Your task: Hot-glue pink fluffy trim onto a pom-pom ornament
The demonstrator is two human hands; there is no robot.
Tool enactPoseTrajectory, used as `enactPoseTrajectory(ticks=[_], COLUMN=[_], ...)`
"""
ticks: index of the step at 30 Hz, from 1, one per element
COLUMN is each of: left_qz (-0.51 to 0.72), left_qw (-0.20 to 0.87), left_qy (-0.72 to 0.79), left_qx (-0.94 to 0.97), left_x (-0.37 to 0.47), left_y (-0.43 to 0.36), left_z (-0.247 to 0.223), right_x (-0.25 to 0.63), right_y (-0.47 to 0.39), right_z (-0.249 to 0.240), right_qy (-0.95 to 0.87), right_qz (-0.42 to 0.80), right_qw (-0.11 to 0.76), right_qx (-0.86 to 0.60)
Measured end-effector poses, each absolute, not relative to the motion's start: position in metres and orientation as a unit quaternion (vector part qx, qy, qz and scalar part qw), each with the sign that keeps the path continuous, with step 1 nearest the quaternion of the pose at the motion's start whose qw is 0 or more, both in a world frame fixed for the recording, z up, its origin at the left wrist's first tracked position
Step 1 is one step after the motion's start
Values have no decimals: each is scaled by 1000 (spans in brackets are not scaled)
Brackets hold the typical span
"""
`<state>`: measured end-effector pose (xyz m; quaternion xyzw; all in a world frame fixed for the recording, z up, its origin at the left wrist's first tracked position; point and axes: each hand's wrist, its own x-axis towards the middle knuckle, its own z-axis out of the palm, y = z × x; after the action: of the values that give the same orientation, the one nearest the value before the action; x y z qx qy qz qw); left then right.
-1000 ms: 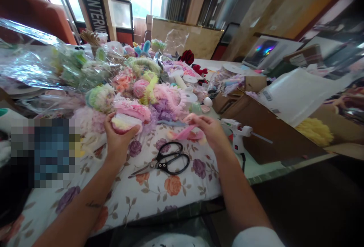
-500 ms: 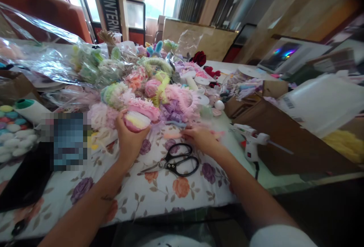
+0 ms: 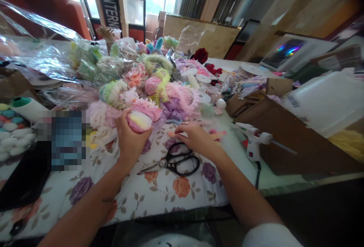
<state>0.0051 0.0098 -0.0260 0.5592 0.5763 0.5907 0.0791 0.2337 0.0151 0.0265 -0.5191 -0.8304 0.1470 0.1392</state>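
My left hand (image 3: 131,137) is wrapped round a pink round piece (image 3: 139,121) with a pale yellow and white middle. Just behind that piece lies fluffy pink trim (image 3: 150,109). My right hand (image 3: 193,135) is low over the flowered cloth, with its thumb and fingers apart. A small peach-coloured piece shows by its fingertips; whether they touch it I cannot tell. Black-handled scissors (image 3: 182,160) lie partly open on the cloth, just in front of my right hand, blades pointing left.
Behind the hands is a heap of pastel yarn and trims (image 3: 170,95). A white glue gun (image 3: 253,141) stands at the right beside a cardboard box (image 3: 298,141). Pompoms (image 3: 14,137) and a white cone (image 3: 28,107) are at the left. The flowered cloth (image 3: 136,197) covers the table's front.
My right hand has opened its fingers and shifted slightly left over the peach piece. My left hand still holds the pink piece, now a little farther right and turned slightly.
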Motion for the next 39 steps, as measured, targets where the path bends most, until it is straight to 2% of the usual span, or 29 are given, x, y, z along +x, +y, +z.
enactPoseTrajectory(ticks=[6,11,17,22,27,34,39], left_qz=[577,563,545,529,503,479,460], left_qw=[65,67,43,18,24,15,2], left_qy=[576,587,574,554,543,521,503], left_qx=[575,578,610,642,671,707,732], left_x=[6,6,8,12,14,17,17], left_y=[9,8,6,4,2,0,-2], left_z=[-24,-23,-22,-23,-25,-30,-32], right_x=[212,220,224,213,202,183,183], right_y=[34,32,21,12,8,-6,-2], right_z=[5,4,18,29,45,53,38], right_qy=[-799,-770,-603,-535,-548,-707,-680], right_qz=[183,253,531,615,580,358,340], right_qw=[160,218,440,461,482,424,441], right_qx=[-550,-544,-401,-352,-362,-439,-477])
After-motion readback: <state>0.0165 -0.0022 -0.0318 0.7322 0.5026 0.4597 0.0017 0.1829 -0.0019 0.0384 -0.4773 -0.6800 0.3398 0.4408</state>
